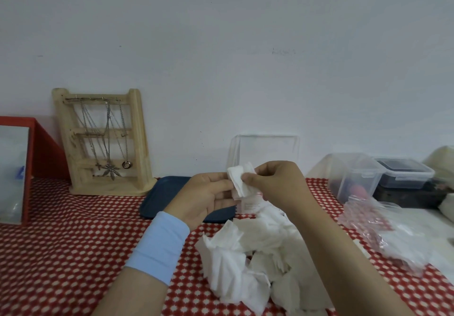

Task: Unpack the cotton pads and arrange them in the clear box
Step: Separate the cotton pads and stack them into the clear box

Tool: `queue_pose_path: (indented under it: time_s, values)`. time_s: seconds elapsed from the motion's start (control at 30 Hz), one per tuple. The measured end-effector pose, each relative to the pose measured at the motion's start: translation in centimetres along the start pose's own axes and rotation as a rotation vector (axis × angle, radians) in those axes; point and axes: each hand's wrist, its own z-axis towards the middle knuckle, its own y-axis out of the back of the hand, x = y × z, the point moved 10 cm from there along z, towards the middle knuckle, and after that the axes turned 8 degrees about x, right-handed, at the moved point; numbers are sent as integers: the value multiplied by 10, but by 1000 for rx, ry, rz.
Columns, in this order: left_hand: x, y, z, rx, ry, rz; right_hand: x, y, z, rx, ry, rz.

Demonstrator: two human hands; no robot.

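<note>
Now, soft white square cotton pads [238,182] in the pinch of left hand [205,199] and right hand [277,185].

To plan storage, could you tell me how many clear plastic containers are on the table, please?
3: clear plastic box at centre back; clear plastic tub at right; dark-filled lidded tub beside it. Others may be hidden.

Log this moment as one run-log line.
left hand: holds small stack of white square cotton pads | right hand: pinches it | loose white pad pile: on red dotted tablecloth
</note>
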Motion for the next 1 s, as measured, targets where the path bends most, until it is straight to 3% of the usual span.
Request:
queue_pose_path:
  time_s: [0.2,0.3,0.37,0.7,0.8,0.9,1.0]
  values:
    - [-1,-10,-3,76,37,-106,-4,-5,1,65,-29,11]
    - [-5,-14,-5,119,3,87,-9,-13,2,180,-70,146]
    - [-6,-9,-3,58,-6,191,-10,-12,2,219,-70,174]
    - [-23,-6,-2,-34,-59,395,-1,-4,3,461,-91,-15]
    - [-39,6,14,-141,-78,510,4,28,34,303,-78,-67]
    - [-59,17,37,-260,-107,748,1,49,62,185,-93,-285]
    - [-49,4,66,-157,-59,950,-14,38,77,222,-160,-538]
